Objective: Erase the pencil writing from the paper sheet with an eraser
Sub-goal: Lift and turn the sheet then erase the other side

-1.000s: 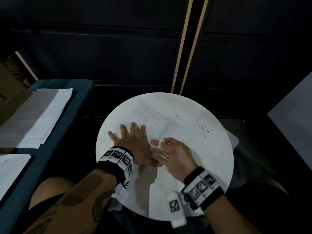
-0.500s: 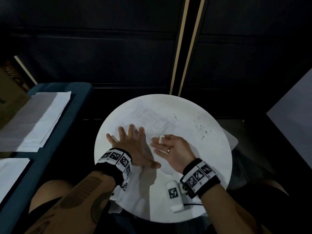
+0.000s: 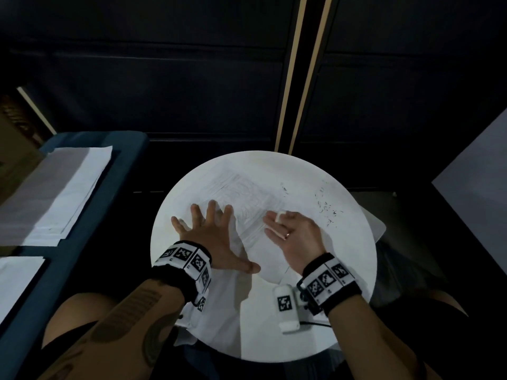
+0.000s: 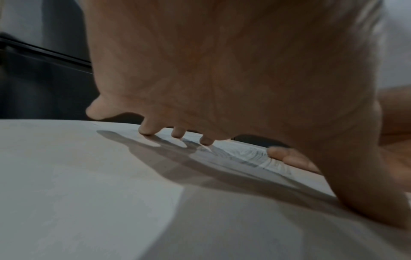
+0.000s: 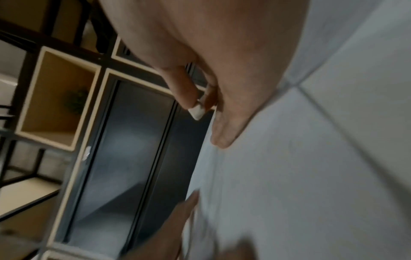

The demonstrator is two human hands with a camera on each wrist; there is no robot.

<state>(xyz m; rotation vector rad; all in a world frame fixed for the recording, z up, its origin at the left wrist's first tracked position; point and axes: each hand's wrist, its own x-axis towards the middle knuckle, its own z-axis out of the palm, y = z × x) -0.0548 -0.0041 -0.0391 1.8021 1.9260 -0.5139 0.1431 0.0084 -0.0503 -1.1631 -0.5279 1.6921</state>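
Mid-erasing: the right hand (image 3: 295,237) pinches a small white eraser (image 3: 280,216) on the scribbled white paper sheet (image 3: 247,193); the left hand (image 3: 214,234), flat and spread, pins it; next, firmer strokes leftward

eraser (image 3: 281,216): mostly hidden between the right hand's (image 3: 297,237) fingertips; only a white corner shows, and its contact with the sheet (image 3: 247,292) cannot be told.
writing (image 3: 247,193): faint, too small to read; partly covered by the left hand (image 3: 212,237).
sheet: near edge hangs over the table (image 3: 343,256) rim and is hidden by the left wrist; its far edge is hard to tell from the tabletop.
right wrist view: blurred; the eraser (image 5: 196,112) tip is soft-edged.
left wrist view: palm (image 4: 222,70) fills the frame, cut off at the top.
specks (image 3: 327,211): too small to identify.
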